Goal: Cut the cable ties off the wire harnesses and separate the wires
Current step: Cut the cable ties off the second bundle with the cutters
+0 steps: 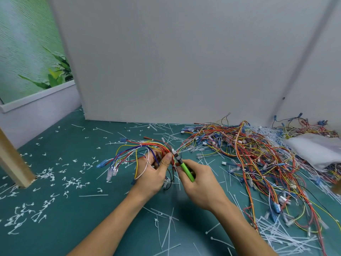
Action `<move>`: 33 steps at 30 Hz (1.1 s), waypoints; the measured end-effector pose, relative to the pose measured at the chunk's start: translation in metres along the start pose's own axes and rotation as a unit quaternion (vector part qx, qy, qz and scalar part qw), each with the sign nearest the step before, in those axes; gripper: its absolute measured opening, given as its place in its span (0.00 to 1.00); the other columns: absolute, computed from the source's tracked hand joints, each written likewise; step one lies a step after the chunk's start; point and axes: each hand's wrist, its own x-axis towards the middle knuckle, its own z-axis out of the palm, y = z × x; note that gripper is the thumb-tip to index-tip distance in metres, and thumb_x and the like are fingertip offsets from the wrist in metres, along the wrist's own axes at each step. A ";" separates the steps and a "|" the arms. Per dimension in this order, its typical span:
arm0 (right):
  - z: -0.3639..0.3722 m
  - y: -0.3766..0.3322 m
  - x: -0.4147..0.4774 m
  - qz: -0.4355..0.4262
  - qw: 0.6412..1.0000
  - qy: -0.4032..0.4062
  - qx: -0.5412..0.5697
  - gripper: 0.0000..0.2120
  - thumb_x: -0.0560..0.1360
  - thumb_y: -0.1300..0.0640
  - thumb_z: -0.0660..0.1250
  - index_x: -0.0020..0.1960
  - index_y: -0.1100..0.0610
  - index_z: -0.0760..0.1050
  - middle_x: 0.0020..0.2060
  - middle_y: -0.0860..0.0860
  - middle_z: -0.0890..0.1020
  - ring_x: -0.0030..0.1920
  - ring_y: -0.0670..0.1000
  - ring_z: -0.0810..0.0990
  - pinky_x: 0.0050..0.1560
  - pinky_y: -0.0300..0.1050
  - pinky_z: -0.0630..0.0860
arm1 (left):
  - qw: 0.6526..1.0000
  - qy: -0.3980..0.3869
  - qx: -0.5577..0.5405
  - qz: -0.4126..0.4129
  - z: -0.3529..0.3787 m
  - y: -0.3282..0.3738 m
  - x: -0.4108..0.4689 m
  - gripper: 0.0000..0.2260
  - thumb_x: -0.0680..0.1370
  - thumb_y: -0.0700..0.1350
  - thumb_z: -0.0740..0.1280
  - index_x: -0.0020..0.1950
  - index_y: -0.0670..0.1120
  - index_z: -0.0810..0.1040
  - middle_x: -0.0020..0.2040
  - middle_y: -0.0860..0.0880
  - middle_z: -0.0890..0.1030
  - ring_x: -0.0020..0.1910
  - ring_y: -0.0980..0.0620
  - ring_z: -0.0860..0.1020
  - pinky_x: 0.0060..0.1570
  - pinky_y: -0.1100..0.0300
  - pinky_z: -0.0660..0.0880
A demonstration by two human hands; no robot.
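My left hand [154, 172] grips a wire harness [136, 152] of red, yellow, blue and white wires, thumb up against the bundle. My right hand [201, 183] holds green-handled cutters [186, 169], whose dark tip meets the bundle right beside my left thumb. Blue and white connectors [110, 170] dangle from the harness on the left. Whether a cable tie sits between the blades is hidden.
A big tangle of harnesses [249, 154] covers the green table [83, 228] on the right, next to a white plastic bag [317, 150]. Cut tie heads [72, 183] lie scattered left; long white ties [276, 235] lie at the lower right. A white panel [166, 61] stands behind, a wooden post [13, 159] at left.
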 end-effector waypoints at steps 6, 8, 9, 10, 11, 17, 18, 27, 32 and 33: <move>-0.001 0.000 0.000 0.006 1.000 0.004 0.004 0.09 0.81 0.51 0.67 0.44 0.52 0.77 0.29 0.48 0.74 0.30 0.47 0.68 0.31 0.38 0.66 | 1.000 -0.001 -0.012 -0.003 0.002 0.002 -0.001 0.03 0.77 0.41 0.71 0.45 0.48 0.81 0.39 0.58 0.85 0.38 0.63 0.82 0.41 0.71 0.75; 0.000 0.001 0.000 0.007 1.000 0.004 0.009 0.09 0.81 0.51 0.67 0.43 0.52 0.77 0.28 0.46 0.73 0.29 0.46 0.67 0.31 0.37 0.66 | 1.000 0.000 -0.024 -0.006 0.003 0.001 -0.001 0.03 0.78 0.40 0.70 0.46 0.47 0.81 0.39 0.57 0.85 0.39 0.62 0.82 0.42 0.70 0.75; 0.000 0.001 0.000 0.008 1.000 0.003 0.009 0.09 0.81 0.50 0.67 0.43 0.51 0.76 0.28 0.45 0.73 0.29 0.46 0.67 0.31 0.37 0.66 | 1.000 0.001 -0.030 -0.008 0.003 0.001 -0.001 0.03 0.78 0.39 0.70 0.46 0.47 0.81 0.39 0.56 0.85 0.39 0.62 0.82 0.42 0.70 0.75; 0.000 0.001 0.001 0.008 1.000 0.003 0.008 0.08 0.81 0.50 0.67 0.44 0.51 0.77 0.28 0.45 0.74 0.29 0.46 0.67 0.31 0.37 0.66 | 0.999 0.001 -0.034 -0.011 0.003 0.001 -0.001 0.03 0.78 0.39 0.70 0.46 0.46 0.81 0.39 0.56 0.85 0.39 0.61 0.82 0.42 0.69 0.75; 0.001 0.002 0.001 0.008 1.000 0.001 0.005 0.07 0.81 0.50 0.66 0.45 0.50 0.77 0.29 0.45 0.75 0.29 0.46 0.68 0.31 0.37 0.67 | 0.999 0.002 -0.035 -0.013 0.003 0.001 -0.001 0.03 0.78 0.39 0.70 0.46 0.46 0.81 0.39 0.55 0.85 0.39 0.60 0.82 0.43 0.68 0.76; 0.001 0.003 0.000 -0.014 0.999 -0.005 -0.043 0.06 0.81 0.50 0.65 0.48 0.52 0.74 0.32 0.41 0.76 0.32 0.48 0.71 0.33 0.39 0.67 | 0.999 -0.002 -0.031 -0.007 0.003 0.002 -0.001 0.05 0.78 0.39 0.70 0.46 0.49 0.81 0.40 0.56 0.86 0.40 0.60 0.83 0.42 0.69 0.76; 0.001 0.003 0.000 -0.014 0.999 -0.005 -0.043 0.06 0.81 0.50 0.65 0.48 0.52 0.74 0.32 0.42 0.75 0.32 0.49 0.71 0.33 0.39 0.67 | 0.999 -0.002 -0.031 -0.008 0.003 0.003 -0.001 0.05 0.78 0.39 0.70 0.46 0.49 0.81 0.40 0.56 0.86 0.40 0.60 0.83 0.42 0.69 0.76; -0.001 0.001 0.001 0.009 1.000 -0.009 0.002 0.06 0.81 0.55 0.67 0.45 0.51 0.77 0.28 0.43 0.73 0.29 0.46 0.67 0.32 0.34 0.64 | 1.000 -0.002 -0.016 -0.008 0.002 0.002 -0.002 0.05 0.78 0.40 0.70 0.44 0.49 0.81 0.39 0.56 0.85 0.38 0.61 0.82 0.41 0.69 0.76; -0.003 0.002 0.002 0.014 1.000 -0.009 -0.006 0.05 0.81 0.55 0.67 0.47 0.50 0.79 0.28 0.42 0.75 0.30 0.45 0.69 0.33 0.34 0.66 | 1.000 -0.001 -0.012 -0.003 0.002 0.004 -0.002 0.06 0.78 0.39 0.70 0.43 0.48 0.81 0.38 0.57 0.85 0.37 0.63 0.81 0.40 0.71 0.75; -0.003 0.002 0.002 0.017 1.000 -0.008 -0.006 0.04 0.81 0.55 0.67 0.47 0.50 0.79 0.29 0.41 0.75 0.30 0.45 0.69 0.33 0.34 0.66 | 1.000 -0.001 -0.013 -0.005 0.002 0.004 -0.002 0.05 0.78 0.39 0.70 0.44 0.48 0.81 0.38 0.56 0.85 0.37 0.62 0.81 0.40 0.70 0.75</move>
